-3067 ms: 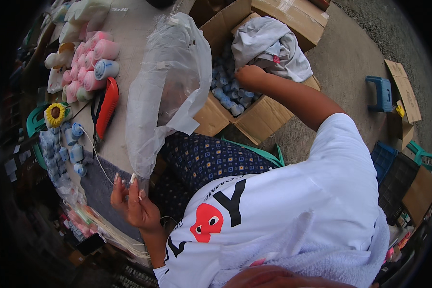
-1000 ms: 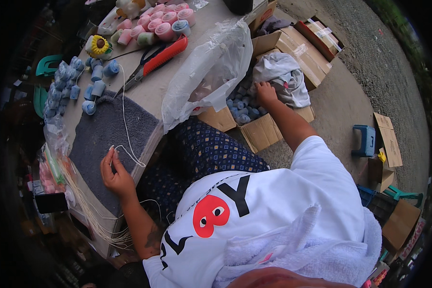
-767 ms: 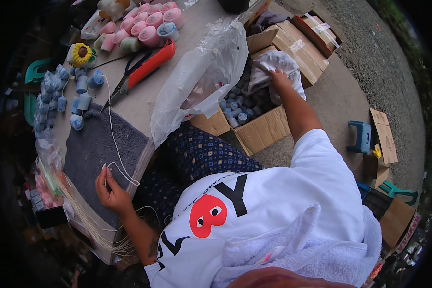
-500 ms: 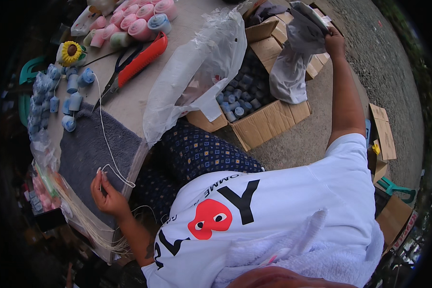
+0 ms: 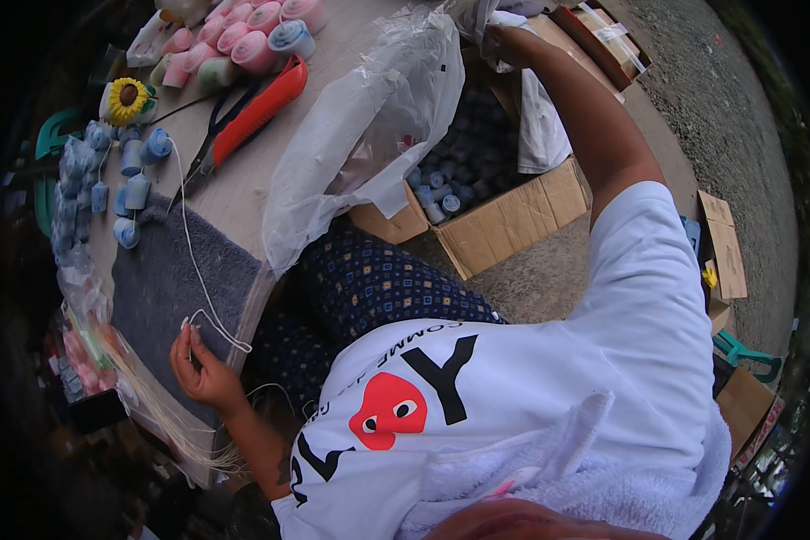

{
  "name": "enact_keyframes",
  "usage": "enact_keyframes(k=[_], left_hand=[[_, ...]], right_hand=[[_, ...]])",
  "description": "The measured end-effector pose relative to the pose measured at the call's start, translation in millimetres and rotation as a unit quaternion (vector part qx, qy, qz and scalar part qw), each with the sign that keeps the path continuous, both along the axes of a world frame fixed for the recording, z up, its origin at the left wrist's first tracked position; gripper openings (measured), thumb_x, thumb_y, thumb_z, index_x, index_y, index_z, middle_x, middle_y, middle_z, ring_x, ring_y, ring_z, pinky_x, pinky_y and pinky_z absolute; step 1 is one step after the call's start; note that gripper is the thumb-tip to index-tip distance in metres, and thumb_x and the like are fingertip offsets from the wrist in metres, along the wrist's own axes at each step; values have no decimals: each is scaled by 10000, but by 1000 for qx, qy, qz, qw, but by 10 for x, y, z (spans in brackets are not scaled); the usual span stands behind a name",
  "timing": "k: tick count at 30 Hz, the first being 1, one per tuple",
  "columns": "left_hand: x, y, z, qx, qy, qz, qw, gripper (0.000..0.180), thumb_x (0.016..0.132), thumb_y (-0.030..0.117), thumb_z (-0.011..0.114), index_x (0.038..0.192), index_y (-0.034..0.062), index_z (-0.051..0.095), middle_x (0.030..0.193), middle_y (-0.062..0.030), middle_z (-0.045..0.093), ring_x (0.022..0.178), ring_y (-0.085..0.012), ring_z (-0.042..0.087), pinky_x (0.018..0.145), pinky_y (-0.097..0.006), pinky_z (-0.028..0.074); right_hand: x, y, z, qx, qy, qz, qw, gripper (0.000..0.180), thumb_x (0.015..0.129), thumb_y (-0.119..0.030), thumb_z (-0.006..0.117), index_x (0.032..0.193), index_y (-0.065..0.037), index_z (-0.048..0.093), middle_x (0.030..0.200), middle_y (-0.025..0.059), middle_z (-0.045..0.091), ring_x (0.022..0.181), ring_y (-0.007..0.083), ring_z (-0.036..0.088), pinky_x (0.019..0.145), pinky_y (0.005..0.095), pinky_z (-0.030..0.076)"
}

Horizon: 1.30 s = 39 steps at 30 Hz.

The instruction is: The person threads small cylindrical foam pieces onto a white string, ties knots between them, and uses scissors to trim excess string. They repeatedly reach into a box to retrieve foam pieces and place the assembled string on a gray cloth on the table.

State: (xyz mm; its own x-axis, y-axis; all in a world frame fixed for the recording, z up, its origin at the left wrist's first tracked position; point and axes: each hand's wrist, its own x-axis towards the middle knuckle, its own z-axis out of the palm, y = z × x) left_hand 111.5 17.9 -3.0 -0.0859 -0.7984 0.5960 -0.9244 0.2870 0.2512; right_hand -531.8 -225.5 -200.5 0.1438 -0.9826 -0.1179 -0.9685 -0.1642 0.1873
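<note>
Left hand [image 5: 205, 371]: fingertips pinching white cord [image 5: 196, 259], above grey mat [image 5: 166, 279] on table [image 5: 243, 184]. Right hand [image 5: 505, 47]: gripping pale cloth [image 5: 542, 135] over open cardboard box [image 5: 513, 220] of blue pieces [image 5: 436, 191]. Table also: pink rolls [image 5: 254, 52], red-handled tool [image 5: 263, 108]. Surroundings: concrete floor [image 5: 532, 297], gravel [image 5: 724, 99] beyond.

Looking steeply down from the head, wide and upright.
Sits left in a side-by-side fisheye pair; faces down over the white shirt [image 5: 531, 369], close below, toward the table [image 5: 243, 193] at left and the cardboard box [image 5: 513, 220] beyond the patterned trousers [image 5: 387, 283]. Takes in the left hand [image 5: 207, 371] and the right hand [image 5: 509, 45] near the top edge; reaches out to gravel [image 5: 738, 135] at upper right; bends straight lines toward the darkened corners.
</note>
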Motion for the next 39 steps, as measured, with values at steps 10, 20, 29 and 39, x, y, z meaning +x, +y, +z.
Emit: enact_keyframes(k=[10, 20, 29, 39], left_hand=[[-44, 51, 1, 11, -13, 20, 1000, 141, 883, -18, 591, 1010, -59, 639, 978, -128, 653, 854, -191, 623, 761, -278, 528], [-24, 41, -27, 53, 38, 15, 998, 194, 945, -13, 484, 1094, -87, 585, 1079, -161, 596, 914, -188, 613, 828, -275, 529], [-85, 39, 36, 82, -50, 36, 995, 269, 992, 49, 382, 1156, -89, 544, 1107, -169, 574, 954, -225, 606, 856, -317, 494], [-126, 20, 65, 93, -60, 41, 993, 288, 1002, 79, 361, 1154, -79, 547, 1085, -177, 558, 925, -241, 594, 822, -341, 493]], right_hand=[[664, 1002, 222, -329, -221, -82, 914, 662, 800, -106, 620, 1404, -185, 361, 1358, 146, 438, 1243, 367, 410, 1047, 417, 343], [1188, 1017, -1498, 17, -374, -336, 864, 542, 846, -264, 555, 1329, -47, 437, 1341, 204, 456, 1219, 352, 462, 991, 418, 412], [672, 688, -2236, 110, -330, -360, 866, 557, 856, -321, 574, 1318, -29, 466, 1270, 233, 523, 1127, 366, 534, 964, 401, 431], [601, 629, -2305, 80, -411, -322, 849, 546, 841, -282, 609, 1315, -42, 482, 1255, 235, 533, 1113, 359, 540, 958, 382, 431]])
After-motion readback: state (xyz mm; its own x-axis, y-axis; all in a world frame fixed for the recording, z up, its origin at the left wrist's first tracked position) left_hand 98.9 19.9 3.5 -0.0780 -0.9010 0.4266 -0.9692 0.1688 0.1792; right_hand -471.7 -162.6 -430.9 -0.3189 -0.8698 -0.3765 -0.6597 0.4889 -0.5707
